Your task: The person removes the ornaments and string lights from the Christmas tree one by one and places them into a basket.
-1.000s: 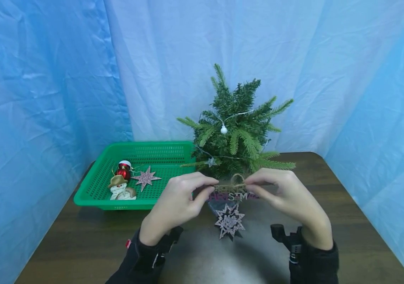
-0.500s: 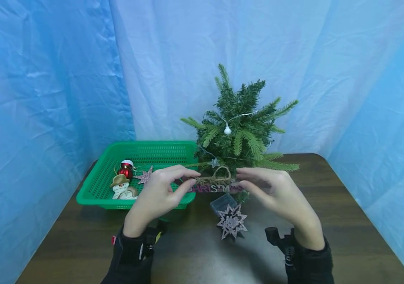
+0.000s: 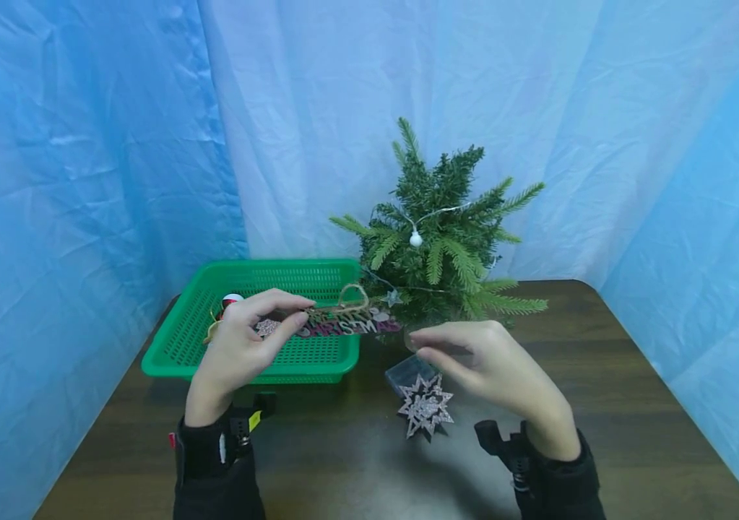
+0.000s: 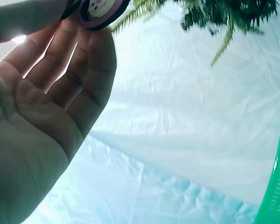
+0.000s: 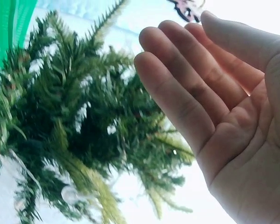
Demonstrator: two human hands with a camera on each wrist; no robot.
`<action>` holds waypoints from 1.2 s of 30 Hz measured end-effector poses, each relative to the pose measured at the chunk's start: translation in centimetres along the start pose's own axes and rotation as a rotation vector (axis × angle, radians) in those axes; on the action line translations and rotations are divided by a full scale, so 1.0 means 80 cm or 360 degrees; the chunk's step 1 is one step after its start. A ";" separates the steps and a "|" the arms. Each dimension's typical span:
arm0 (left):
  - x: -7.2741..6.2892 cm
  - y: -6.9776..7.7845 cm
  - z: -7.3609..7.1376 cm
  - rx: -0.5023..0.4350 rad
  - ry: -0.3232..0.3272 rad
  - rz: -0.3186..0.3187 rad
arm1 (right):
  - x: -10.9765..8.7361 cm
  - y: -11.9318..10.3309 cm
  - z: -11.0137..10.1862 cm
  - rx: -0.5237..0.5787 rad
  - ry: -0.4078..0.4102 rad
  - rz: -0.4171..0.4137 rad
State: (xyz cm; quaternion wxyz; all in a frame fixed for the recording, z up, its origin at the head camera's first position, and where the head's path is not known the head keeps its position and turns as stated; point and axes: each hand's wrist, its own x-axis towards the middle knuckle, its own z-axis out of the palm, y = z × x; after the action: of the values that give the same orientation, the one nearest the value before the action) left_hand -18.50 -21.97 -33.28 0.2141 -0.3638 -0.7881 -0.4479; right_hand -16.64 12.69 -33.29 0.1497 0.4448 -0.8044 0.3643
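A Christmas letter sign (image 3: pixel 349 325), with a twine loop on top, hangs in the air over the right part of the green basket. My left hand (image 3: pixel 232 354) pinches its left end between thumb and fingers. In the left wrist view, a round piece of the sign (image 4: pixel 102 10) shows at the fingertips. My right hand (image 3: pixel 499 372) is off the sign's right end, in front of the tree (image 3: pixel 441 238). Its fingers (image 5: pixel 177 93) are nearly straight in the right wrist view, and I see nothing held there. A glittery star ornament (image 3: pixel 425 406) is below the right hand.
The green basket (image 3: pixel 252 378) stands at left, with a red ornament and a glittery star (image 3: pixel 266 328) partly hidden behind my left hand. A white bulb (image 3: pixel 415 238) and a small star hang on the tree. A dark block (image 3: pixel 402 375) sits by the star ornament.
My left hand has moved left with the sign, carrying it from before the tree to over the basket. The right hand has let go of the sign and moved slightly left and down.
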 end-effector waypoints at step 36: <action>0.055 -0.081 -0.031 0.0418 -0.0350 -0.1162 | 0.058 0.002 0.147 -0.0169 -0.0542 -0.0020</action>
State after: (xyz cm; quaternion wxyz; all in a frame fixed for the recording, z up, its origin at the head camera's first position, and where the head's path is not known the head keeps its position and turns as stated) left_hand -26.26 -24.57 -32.65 0.0000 -0.0753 -0.9343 -0.3486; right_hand -18.39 1.48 -38.84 0.0369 0.4965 -0.8335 0.2397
